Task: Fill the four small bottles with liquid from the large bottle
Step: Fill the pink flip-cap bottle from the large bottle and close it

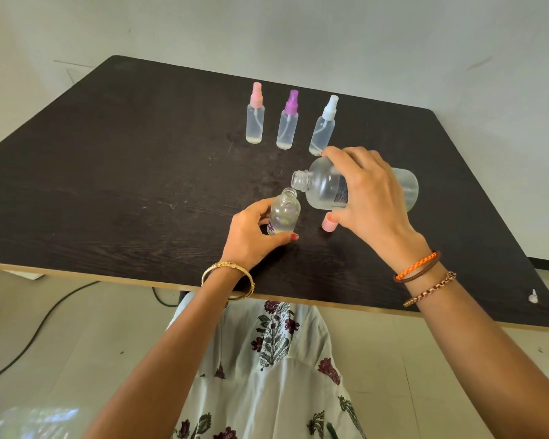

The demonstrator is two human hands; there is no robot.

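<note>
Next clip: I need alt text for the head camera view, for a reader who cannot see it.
The right hand tips a large clear plastic bottle over an open small clear bottle gripped by the left hand above a dark wooden table. Behind stand three capped spray bottles, pink-topped, purple-topped and white-topped; a pink cap lies nearby.

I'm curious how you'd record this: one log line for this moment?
step: pouring | right hand: tilts large bottle | left hand: holds open small bottle beneath | three capped spray bottles: standing behind
</note>
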